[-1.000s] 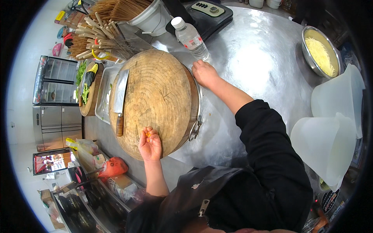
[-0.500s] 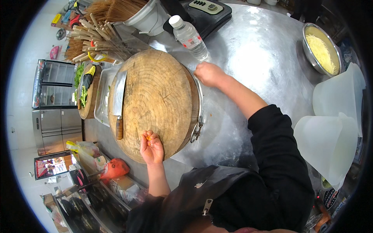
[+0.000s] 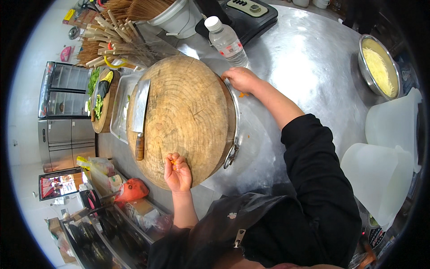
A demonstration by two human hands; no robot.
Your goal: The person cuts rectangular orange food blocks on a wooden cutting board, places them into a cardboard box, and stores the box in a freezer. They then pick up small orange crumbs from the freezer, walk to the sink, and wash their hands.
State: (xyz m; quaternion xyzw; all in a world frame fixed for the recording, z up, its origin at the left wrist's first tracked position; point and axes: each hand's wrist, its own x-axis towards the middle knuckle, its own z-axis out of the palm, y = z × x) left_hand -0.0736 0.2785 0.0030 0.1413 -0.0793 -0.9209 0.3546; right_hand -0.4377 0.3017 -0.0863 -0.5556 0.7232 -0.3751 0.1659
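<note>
My left hand (image 3: 178,174) is palm up over the near edge of the round wooden chopping block (image 3: 188,107), its fingers curled round small orange pieces (image 3: 174,162). My right hand (image 3: 242,80) is at the block's far right rim, just below a clear water bottle (image 3: 227,42) with a white cap. Its fingers are bent together, and what they may pinch is hidden. An orange scrap (image 3: 243,95) lies on the metal table under that wrist. On the block's left side rests a cleaver (image 3: 141,107), its wooden handle toward me.
A black scale (image 3: 251,18) and a white bucket (image 3: 177,20) stand at the back, beside bundled wooden sticks (image 3: 112,38). To the right are a steel bowl (image 3: 363,71) of pale yellow shreds and translucent plastic containers (image 3: 380,166). A clear tray (image 3: 120,121) sits left of the block.
My right hand has shifted its fingertips to the block's rim, and the orange scrap by its wrist has come into sight. My left hand keeps its curl. The whole view has shifted slightly.
</note>
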